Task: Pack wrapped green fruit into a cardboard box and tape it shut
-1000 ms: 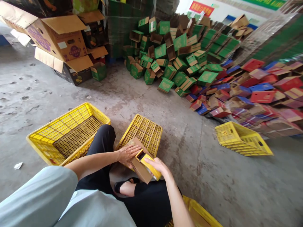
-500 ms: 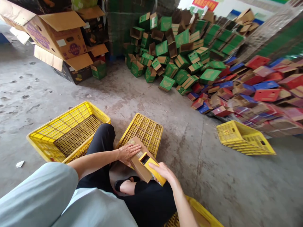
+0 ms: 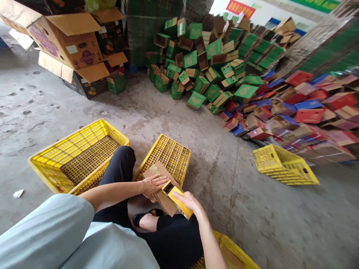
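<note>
A flat brown cardboard box lies across my lap, its far end over an upside-down yellow crate. My left hand rests flat on its top with fingers stretched out. A shiny strip, apparently clear tape, shows beyond those fingers. My right hand is wrapped round a yellow hand-held tool with a dark opening at its front end. That end sits on or just over the cardboard, close to my left fingertips; contact is hard to tell. The tool's exact kind is unclear.
An open yellow crate stands at my left; another yellow crate lies farther right. Green cartons and red and blue cartons are heaped ahead. Large open boxes stand back left. I sit on a yellow crate.
My left hand has slid along the cardboard towards the yellow tool, baring more of the far end. The right hand keeps its grip. The view has shifted slightly.
</note>
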Available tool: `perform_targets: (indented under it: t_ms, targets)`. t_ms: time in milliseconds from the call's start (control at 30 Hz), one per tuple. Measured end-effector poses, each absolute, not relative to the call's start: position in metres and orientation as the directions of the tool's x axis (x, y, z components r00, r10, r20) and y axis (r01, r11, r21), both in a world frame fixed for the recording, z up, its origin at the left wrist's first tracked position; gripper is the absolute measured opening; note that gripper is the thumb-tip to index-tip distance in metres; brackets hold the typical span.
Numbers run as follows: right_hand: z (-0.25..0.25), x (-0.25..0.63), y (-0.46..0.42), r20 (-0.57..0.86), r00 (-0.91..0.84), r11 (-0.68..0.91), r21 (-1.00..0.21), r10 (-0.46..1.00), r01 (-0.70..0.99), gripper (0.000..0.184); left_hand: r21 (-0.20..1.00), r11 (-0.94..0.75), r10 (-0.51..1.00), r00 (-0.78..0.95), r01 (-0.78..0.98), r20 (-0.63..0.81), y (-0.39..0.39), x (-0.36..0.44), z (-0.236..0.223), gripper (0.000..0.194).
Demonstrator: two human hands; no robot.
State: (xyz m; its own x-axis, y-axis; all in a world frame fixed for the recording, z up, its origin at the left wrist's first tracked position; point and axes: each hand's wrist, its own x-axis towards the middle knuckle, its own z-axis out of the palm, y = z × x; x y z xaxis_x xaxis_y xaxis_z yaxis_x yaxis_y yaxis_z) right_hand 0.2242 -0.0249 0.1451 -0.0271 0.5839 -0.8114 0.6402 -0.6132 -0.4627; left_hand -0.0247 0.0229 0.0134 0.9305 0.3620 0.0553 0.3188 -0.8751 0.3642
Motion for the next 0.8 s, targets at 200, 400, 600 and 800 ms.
perform_targets:
  t_ms: [200, 400, 600, 800]
  targets:
    - [0.145, 0.223, -0.024, -0.819, -0.019, -0.621, -0.450, 0.574, 0.642, 0.047, 0.419, -0.852, 0.348, 0.938, 0.313, 0.008, 0.029, -0.028, 0.017, 0.111]
    - [0.150, 0.234, -0.033, -0.833, -0.038, -0.634, -0.449, 0.552, 0.629, 0.047, 0.419, -0.856, 0.340, 0.940, 0.304, 0.011, 0.029, -0.030, 0.017, 0.109]
    - [0.151, 0.247, -0.045, -0.839, -0.017, -0.650, -0.434, 0.544, 0.624, 0.048, 0.406, -0.850, 0.373, 0.928, 0.336, 0.014, 0.028, -0.028, 0.009, 0.102]
    - [0.149, 0.236, -0.046, -0.835, 0.011, -0.667, -0.431, 0.550, 0.608, 0.049, 0.356, -0.894, 0.336, 0.933, 0.274, 0.127, 0.037, -0.032, -0.011, 0.080]
